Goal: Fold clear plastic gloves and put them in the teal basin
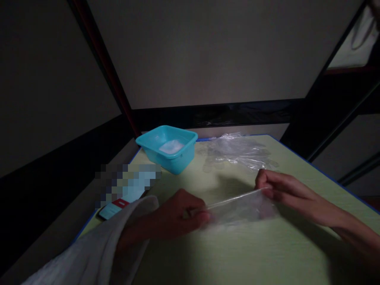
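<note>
clear plastic piece (240,210) hangs stretched above the yellow-green table (225,261), its upper edge pinched at one end by the left hand (182,215), which comes out of a white sleeve (95,249), and at the other by the right hand (286,192), both with fingers curled and thumbs pressed on it. beyond the hands, a loose heap of clear plastic (237,150) lies near the far edge, to the right of a turquoise basin (178,163) with something white (172,147) inside. a partly pixelated phone (110,211) lies at the table's left side.
</note>
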A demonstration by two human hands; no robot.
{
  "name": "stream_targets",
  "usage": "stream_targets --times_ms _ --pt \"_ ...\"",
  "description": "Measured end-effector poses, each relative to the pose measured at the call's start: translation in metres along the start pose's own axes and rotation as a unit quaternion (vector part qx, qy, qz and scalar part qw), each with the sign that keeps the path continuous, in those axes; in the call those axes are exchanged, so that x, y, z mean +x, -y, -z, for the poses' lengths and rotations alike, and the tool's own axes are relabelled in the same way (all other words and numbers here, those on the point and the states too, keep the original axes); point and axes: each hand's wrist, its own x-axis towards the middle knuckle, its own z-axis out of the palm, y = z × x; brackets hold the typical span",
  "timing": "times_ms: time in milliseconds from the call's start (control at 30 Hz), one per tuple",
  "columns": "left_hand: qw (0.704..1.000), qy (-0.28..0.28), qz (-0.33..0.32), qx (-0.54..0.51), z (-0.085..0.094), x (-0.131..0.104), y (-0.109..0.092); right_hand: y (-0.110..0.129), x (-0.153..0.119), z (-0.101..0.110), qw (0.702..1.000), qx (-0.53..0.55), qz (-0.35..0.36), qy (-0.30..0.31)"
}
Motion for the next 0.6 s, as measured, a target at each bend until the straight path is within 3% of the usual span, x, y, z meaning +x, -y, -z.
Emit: stream_targets --times_ms 33,100,167,233,300,400,600 --pt "0.995 0.055 0.019 -0.08 0.0 -0.001 -0.004 -0.001 0.0 -0.001 0.998 0.055 -0.014 0.0" --pt "0.967 0.096 0.076 -0.221 -0.001 -0.001 -0.006 -0.004 0.001 -0.004 0.985 0.161 -0.056 0.014" --pt "0.941 0.084 0.125 -0.304 -0.004 0.001 -0.001 -0.009 0.004 -0.008 0.96 0.251 -0.118 0.033" --pt "0.931 0.028 0.155 -0.33 -0.007 0.007 0.007 -0.013 0.01 -0.013 0.935 0.299 -0.187 0.045" --pt "0.936 -0.053 0.166 -0.306 -0.007 0.014 0.017 -0.018 0.016 -0.019 0.923 0.3 -0.237 0.04" --pt "0.956 -0.044 0.191 -0.217 -0.003 0.023 0.029 -0.027 0.024 -0.026 0.928 0.26 -0.266 0.019" --pt "0.969 -0.118 0.189 -0.111 0.003 0.029 0.032 -0.041 0.031 -0.03 0.952 0.201 -0.231 -0.016"
